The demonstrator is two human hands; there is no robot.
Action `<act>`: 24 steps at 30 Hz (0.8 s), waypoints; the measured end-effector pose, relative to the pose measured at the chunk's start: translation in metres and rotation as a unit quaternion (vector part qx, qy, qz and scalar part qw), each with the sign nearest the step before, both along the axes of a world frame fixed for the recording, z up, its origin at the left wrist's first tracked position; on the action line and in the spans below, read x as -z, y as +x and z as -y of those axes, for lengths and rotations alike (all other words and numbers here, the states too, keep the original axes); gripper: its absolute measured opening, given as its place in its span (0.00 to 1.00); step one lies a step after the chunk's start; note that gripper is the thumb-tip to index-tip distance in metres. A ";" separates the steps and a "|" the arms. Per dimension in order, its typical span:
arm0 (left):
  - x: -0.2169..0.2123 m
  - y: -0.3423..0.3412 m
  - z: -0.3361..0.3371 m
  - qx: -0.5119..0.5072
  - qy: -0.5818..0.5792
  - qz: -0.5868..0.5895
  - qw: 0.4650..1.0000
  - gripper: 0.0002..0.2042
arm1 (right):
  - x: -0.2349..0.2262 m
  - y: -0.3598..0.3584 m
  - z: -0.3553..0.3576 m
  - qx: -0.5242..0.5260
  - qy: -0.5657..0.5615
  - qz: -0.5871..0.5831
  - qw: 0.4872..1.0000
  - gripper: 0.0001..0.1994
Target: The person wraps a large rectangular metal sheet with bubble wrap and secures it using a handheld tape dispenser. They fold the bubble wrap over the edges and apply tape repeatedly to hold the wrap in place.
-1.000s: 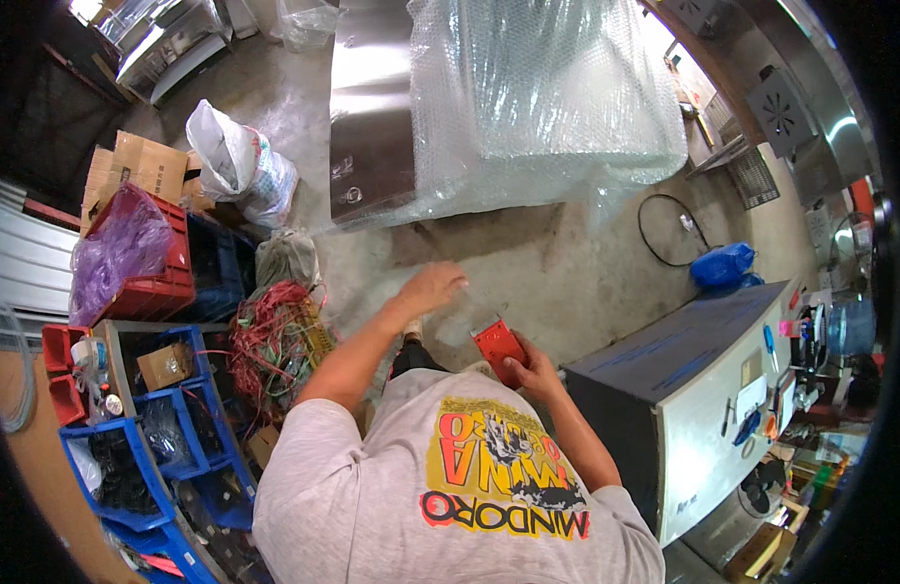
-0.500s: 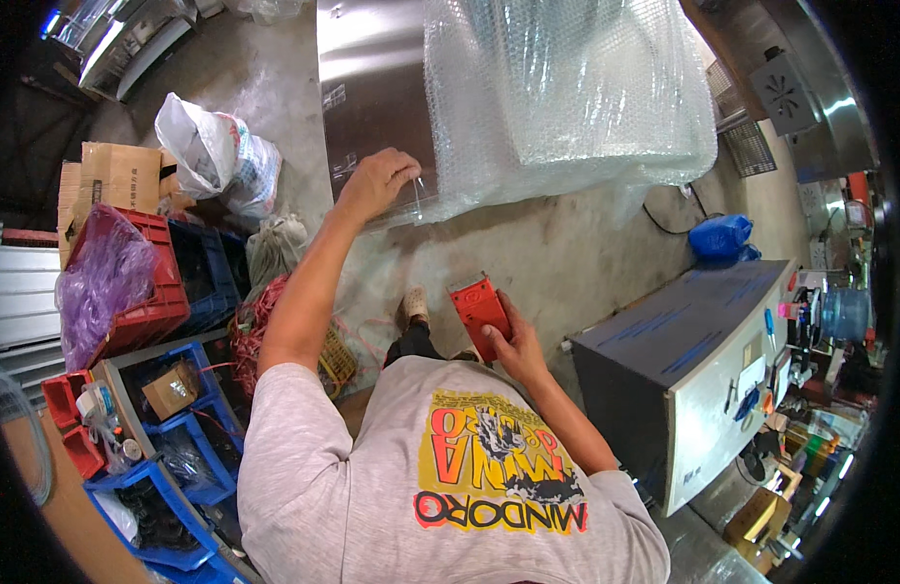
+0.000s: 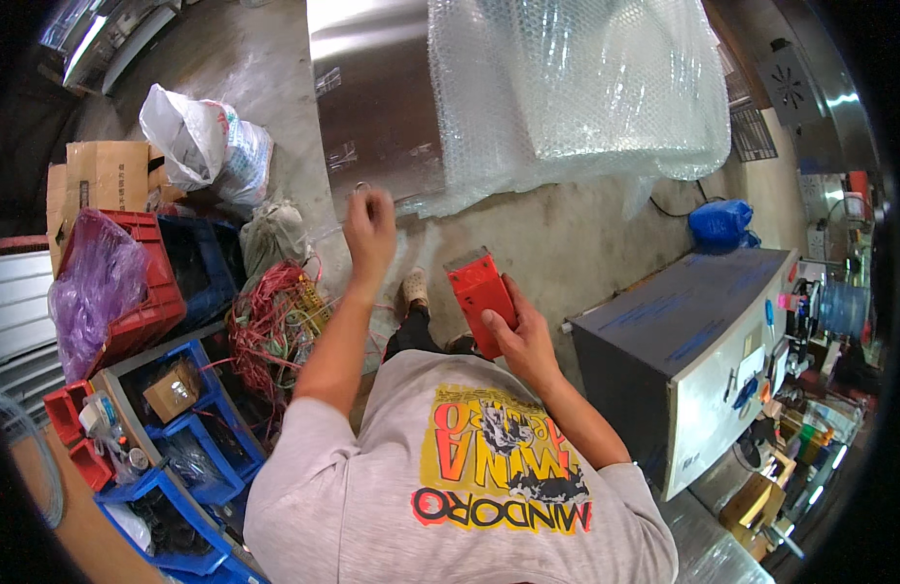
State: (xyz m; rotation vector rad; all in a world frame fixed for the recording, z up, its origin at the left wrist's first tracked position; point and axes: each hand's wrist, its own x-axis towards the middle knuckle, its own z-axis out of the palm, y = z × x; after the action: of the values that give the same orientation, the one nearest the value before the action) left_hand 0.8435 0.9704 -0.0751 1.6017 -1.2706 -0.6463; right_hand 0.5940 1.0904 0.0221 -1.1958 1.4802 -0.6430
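Observation:
My left hand [image 3: 370, 232] is lifted just short of the near edge of a shiny metal sheet [image 3: 377, 112]. Its fingers are curled together and slightly blurred; whatever they may hold is too small to make out. Clear bubble wrap [image 3: 576, 88] drapes over the right part of the sheet and hangs past its near edge. In front of my body, my right hand [image 3: 526, 341] is wrapped around a red tape dispenser [image 3: 479, 297] with a metal strip along its top end.
At left stand a white woven sack [image 3: 216, 146], cardboard [image 3: 109, 175], a red crate [image 3: 163, 273] with purple plastic, and blue bins [image 3: 158, 516]. Tangled red cords [image 3: 265, 321] lie on the floor. A dark cabinet [image 3: 679, 307] and a blue bag [image 3: 720, 224] are at right.
My left hand has come away from the bubble wrap's edge, moving left and nearer to me. My right hand keeps its hold on the tape dispenser, nearly in place.

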 end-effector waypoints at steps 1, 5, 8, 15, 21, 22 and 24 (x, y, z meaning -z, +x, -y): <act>0.006 -0.010 -0.025 0.007 0.138 -0.035 0.990 0.10 | -0.002 -0.001 0.002 -0.001 0.010 -0.013 1.000 0.37; 0.061 -0.055 -0.044 0.195 -0.049 0.034 0.979 0.10 | -0.010 0.002 0.005 -0.013 0.004 0.006 1.000 0.37; 0.085 -0.057 -0.010 0.139 -0.108 0.025 0.984 0.10 | -0.011 0.003 0.004 -0.020 -0.003 0.000 1.000 0.37; 0.048 -0.032 0.013 0.175 0.100 -0.016 0.979 0.07 | 0.053 -0.015 0.007 -0.025 -0.027 -0.046 0.998 0.36; 0.044 -0.031 0.016 0.166 0.014 -0.012 0.986 0.08 | 0.161 -0.013 0.043 -0.012 -0.058 -0.024 0.998 0.36; 0.042 -0.030 0.017 0.168 0.014 0.023 0.985 0.08 | 0.176 -0.011 0.050 -0.008 -0.053 -0.017 0.998 0.36; 0.031 -0.027 0.014 0.178 -0.006 0.072 0.981 0.09 | 0.206 -0.001 0.066 -0.009 -0.118 0.033 0.992 0.36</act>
State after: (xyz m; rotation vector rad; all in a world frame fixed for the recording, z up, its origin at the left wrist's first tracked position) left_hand 0.8164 0.9564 -0.1061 1.4430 -1.6868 -0.7505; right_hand 0.5925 1.0245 -0.1840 -1.3533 1.3645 -0.8554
